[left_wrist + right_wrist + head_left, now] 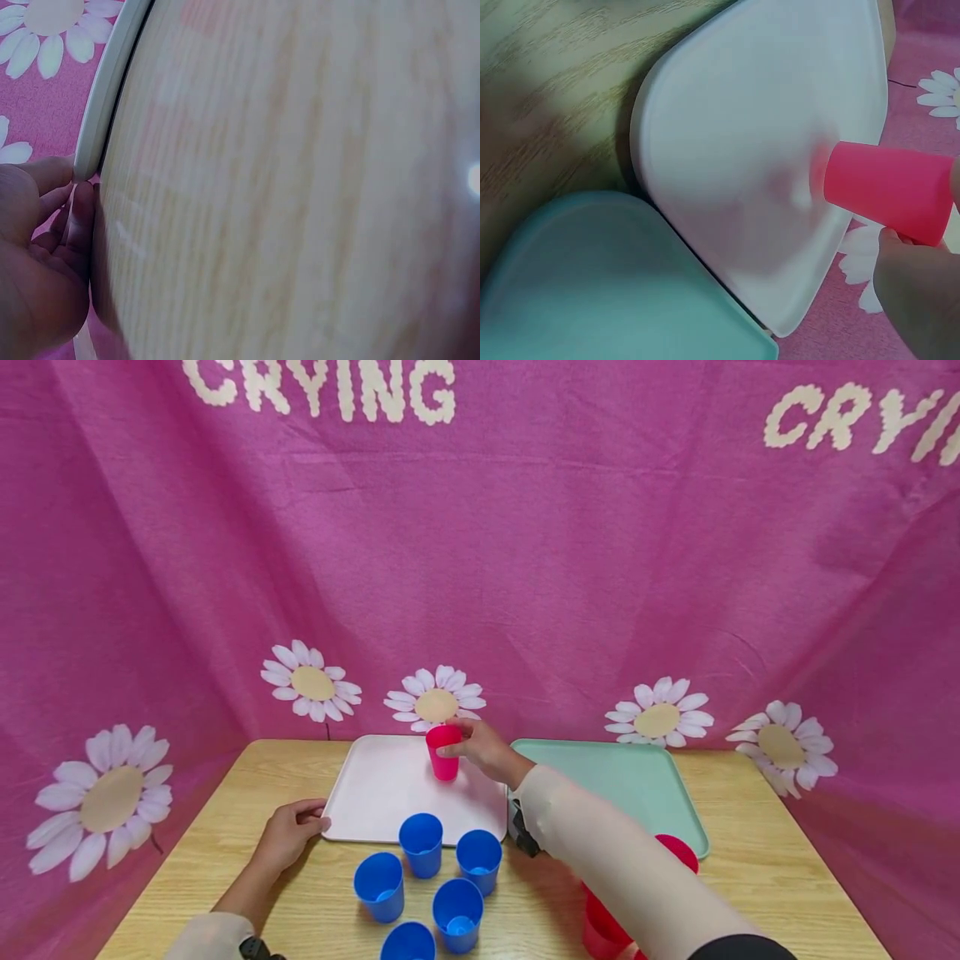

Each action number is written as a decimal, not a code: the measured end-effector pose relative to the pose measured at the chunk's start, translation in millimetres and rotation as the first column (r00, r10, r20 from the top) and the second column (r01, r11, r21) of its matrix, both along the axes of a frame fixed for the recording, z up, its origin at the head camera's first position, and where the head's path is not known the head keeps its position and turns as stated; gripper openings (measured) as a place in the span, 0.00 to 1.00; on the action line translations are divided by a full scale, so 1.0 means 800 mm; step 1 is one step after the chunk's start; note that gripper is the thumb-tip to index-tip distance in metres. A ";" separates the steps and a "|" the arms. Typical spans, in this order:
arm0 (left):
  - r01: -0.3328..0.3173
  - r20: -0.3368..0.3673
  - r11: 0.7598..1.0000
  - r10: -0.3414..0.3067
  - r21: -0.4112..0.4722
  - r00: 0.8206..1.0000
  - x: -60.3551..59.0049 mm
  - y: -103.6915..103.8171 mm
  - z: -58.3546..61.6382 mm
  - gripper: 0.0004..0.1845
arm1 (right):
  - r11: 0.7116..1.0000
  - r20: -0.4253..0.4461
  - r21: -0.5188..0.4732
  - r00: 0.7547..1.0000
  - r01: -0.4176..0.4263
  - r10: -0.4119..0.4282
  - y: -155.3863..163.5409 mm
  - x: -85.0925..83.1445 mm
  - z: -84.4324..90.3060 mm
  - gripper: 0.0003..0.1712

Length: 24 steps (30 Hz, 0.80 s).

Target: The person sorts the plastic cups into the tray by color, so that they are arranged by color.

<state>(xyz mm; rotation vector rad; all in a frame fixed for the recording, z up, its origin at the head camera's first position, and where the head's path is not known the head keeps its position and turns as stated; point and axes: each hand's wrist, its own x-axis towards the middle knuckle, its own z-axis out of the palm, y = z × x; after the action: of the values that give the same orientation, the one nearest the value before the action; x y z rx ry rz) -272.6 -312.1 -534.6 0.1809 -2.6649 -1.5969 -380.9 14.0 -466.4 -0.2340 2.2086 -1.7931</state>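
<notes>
A red plastic cup (442,753) stands upright over the back part of a white tray (375,793). My right hand (483,750) grips it near the rim, thumb on the near side. In the right wrist view, the base of the cup (889,187) is close to the tray surface, with a pink reflection beside it. At the tray's front left corner, my left hand (288,835) pinches the edge. The left wrist view has the thumb and fingers of this hand (45,247) at the tray corner (90,161).
Several blue cups (421,843) stand upright in front of the white tray on the wooden table (315,902). A green tray (615,777) lies to its right. More red cups (600,922) are partly hidden under the right forearm. A pink curtain (525,568) hangs behind.
</notes>
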 end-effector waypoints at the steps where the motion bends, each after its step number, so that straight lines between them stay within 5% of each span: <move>1: 0.000 0.000 1.000 0.000 -0.002 1.000 0.000 0.000 0.001 0.20 | 1.000 0.003 0.002 1.000 0.002 -0.002 -0.001 -0.001 -0.002 0.40; 13: 0.015 -0.049 1.000 -0.014 0.022 0.999 0.003 0.002 0.002 0.19 | 0.998 -0.005 -0.004 0.998 0.058 -0.058 -0.003 -0.002 -0.010 0.41; 24: 0.004 -0.002 1.000 -0.004 -0.025 1.000 0.003 0.002 0.003 0.20 | 0.998 -0.013 0.003 0.998 0.059 -0.058 -0.003 -0.002 -0.010 0.42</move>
<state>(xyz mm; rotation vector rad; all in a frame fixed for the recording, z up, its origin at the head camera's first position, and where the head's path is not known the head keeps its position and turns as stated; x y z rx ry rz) -270.4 -310.3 -532.6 0.1734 -2.6839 -1.5628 -382.2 11.4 -474.4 -0.1825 2.2494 -1.8228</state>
